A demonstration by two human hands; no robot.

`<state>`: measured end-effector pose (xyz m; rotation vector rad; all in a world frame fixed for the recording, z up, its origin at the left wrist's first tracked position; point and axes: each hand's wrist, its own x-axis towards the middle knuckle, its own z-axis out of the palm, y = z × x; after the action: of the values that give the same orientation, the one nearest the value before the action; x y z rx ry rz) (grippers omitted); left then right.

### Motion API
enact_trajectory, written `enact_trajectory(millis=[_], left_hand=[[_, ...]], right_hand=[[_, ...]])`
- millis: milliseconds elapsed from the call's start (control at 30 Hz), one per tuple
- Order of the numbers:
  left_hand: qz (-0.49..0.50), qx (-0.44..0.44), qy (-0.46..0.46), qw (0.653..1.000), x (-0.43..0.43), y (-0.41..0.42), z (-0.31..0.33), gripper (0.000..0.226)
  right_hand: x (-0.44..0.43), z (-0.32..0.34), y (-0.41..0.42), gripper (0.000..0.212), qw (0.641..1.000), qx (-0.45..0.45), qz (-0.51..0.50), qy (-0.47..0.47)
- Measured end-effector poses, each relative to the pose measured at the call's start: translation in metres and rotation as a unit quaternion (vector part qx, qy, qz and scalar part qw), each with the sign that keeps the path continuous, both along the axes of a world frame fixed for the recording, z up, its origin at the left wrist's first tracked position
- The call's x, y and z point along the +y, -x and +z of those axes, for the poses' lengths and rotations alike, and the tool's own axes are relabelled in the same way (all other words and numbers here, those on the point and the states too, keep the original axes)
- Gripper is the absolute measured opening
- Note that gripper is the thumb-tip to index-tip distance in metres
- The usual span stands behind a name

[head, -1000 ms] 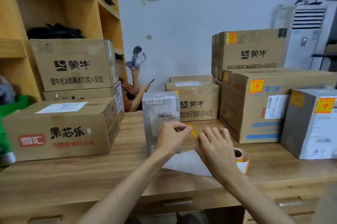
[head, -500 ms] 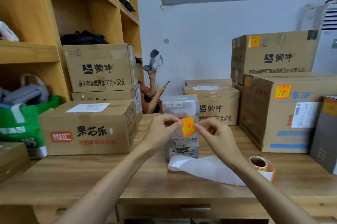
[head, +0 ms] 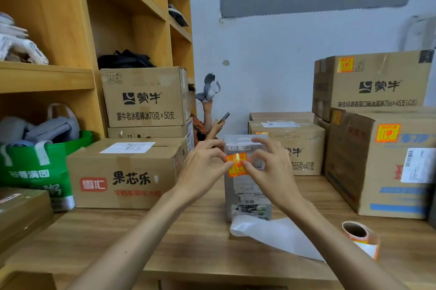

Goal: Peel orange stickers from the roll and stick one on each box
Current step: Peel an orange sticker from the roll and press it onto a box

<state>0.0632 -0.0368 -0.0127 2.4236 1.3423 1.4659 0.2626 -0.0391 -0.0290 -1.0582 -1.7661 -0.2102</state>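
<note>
Sticker (head: pixel 237 165) pinched between both hands' fingers (head: pixel 227 166), seemingly touching box (head: pixel 247 195).

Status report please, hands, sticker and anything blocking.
Left hand and right hand both pinching orange sticker. Sticker at upper front of grey box. Nothing blocking; roll on table.

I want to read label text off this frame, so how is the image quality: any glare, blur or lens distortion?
Head view: a glare spot washes out the top of the orange sticker; wide-angle bending curves the shelf unit; print on the grey box is too soft to read, while large characters on the cardboard box stay legible.
</note>
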Motion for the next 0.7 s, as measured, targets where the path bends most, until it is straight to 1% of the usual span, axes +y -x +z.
enact_trajectory(millis=[100, 300, 700], left_hand=[[0.002, 0.017, -0.001, 1.000, 0.011, -0.002, 0.002, 0.014], [0.017, 0.024, 0.008, 1.000, 0.027, -0.007, 0.002, 0.015], [0.017, 0.030, -0.001, 0.999, 0.036, -0.008, -0.001, 0.016]], right_hand=[[0.013, 0.001, 0.002, 0.013, 1.000, -0.015, -0.010, -0.002], [0.030, -0.001, 0.001, 0.014, 0.999, -0.003, -0.017, 0.033], [0.040, -0.013, 0.006, 0.017, 0.999, 0.028, -0.028, -0.012]])
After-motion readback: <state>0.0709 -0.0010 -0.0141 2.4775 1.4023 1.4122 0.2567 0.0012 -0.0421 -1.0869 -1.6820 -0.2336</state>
